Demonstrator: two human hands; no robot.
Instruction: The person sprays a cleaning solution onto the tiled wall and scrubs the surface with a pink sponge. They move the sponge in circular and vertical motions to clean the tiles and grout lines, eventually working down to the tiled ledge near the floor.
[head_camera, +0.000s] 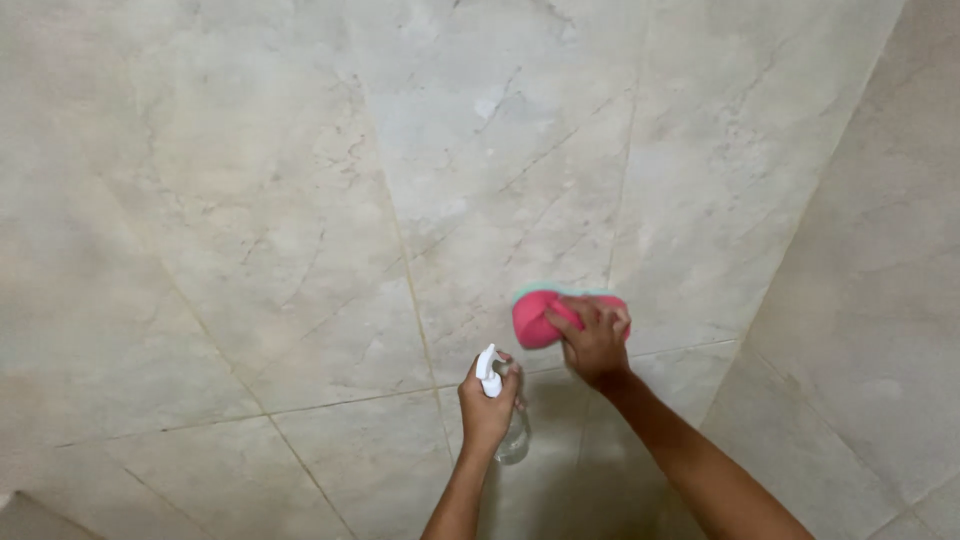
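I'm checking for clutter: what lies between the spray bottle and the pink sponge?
Only bare marble tile and a grout line separate spray bottle and pink sponge, seen in the head view.

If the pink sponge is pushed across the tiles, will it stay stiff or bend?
The pink sponge probably bends: it already curves under the right hand. It looks light for its size. It should slide easily on the smooth tiled wall.
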